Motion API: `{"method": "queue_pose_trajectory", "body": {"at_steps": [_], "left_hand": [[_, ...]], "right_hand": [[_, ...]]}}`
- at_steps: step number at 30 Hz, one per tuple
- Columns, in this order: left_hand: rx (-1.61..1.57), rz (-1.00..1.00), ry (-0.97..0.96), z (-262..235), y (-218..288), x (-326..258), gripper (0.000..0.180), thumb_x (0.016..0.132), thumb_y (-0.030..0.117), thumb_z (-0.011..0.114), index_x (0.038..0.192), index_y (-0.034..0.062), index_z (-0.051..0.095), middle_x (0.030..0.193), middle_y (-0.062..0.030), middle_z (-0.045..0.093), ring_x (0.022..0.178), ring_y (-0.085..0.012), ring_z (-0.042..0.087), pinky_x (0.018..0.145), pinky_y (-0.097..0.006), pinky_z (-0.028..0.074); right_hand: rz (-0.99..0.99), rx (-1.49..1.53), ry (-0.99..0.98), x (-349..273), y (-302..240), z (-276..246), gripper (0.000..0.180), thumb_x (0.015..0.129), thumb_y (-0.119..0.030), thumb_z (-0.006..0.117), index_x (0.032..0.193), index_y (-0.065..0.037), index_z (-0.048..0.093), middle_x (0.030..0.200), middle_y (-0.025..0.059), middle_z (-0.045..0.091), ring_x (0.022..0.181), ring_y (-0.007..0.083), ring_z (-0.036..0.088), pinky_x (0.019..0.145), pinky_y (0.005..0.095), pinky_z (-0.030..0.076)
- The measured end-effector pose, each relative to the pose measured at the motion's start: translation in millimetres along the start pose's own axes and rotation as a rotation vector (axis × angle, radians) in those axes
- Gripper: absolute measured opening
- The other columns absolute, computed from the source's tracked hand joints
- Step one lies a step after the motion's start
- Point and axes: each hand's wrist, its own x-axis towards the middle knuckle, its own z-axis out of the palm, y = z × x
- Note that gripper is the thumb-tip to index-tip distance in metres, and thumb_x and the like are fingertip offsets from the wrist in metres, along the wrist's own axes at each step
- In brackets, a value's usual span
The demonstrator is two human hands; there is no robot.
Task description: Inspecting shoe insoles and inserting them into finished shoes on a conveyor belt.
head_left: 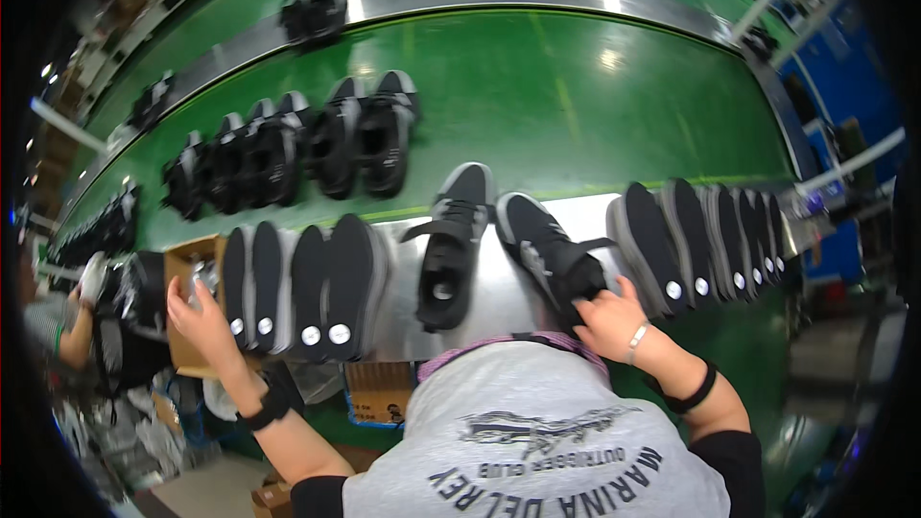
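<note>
Two black sneakers with grey edges lie on the metal ledge [494, 302] in front of me. The left sneaker [456, 225] points away, its strap hanging out to the side and a round white label inside. At the heel of the right sneaker [542, 245], my right hand [614, 326] has its fingers curled onto the collar. My left hand [203, 328] is raised beside a cardboard box [180, 261], fingers apart, holding nothing. Clear wrapping shows in the box. Black insoles [350, 273] with white round stickers lie between the box and the sneakers.
More insoles [652, 240] line the ledge at right. Beyond the ledge, several black sneakers [389, 139] stand on the green surface [508, 86]. Another person's gloved hand [93, 278] is at far left, near a black bag. A cardboard box [379, 393] sits below the ledge.
</note>
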Motion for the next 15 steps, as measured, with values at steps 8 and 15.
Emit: {"method": "queue_pose_trajectory", "body": {"at_steps": [8, 15], "left_hand": [[-0.877, 0.521, -1.147, 48, 250, -180, 0.044, 0.069, 0.014, 0.066, 0.106, -0.0019, 0.048, 0.099, -0.0163, 0.054, 0.091, -0.0264, 0.052, 0.079, -0.032, 0.041], [-0.767, 0.704, -1.004, 99, 296, -238, 0.027, 0.062, 0.008, 0.057, 0.086, -0.0015, 0.050, 0.080, -0.0177, 0.053, 0.081, -0.0348, 0.050, 0.073, -0.041, 0.040]], "right_hand": [[-0.002, 0.081, 0.228, -17, 1, 8, 0.016, 0.073, -0.018, 0.052, 0.076, -0.004, 0.058, 0.076, 0.0087, 0.058, 0.080, 0.0246, 0.054, 0.083, 0.0431, 0.035], [-0.053, 0.147, 0.158, -7, 15, 34, 0.021, 0.068, -0.007, 0.049, 0.085, 0.004, 0.056, 0.092, 0.0167, 0.054, 0.087, 0.0303, 0.051, 0.079, 0.0360, 0.042]]}}
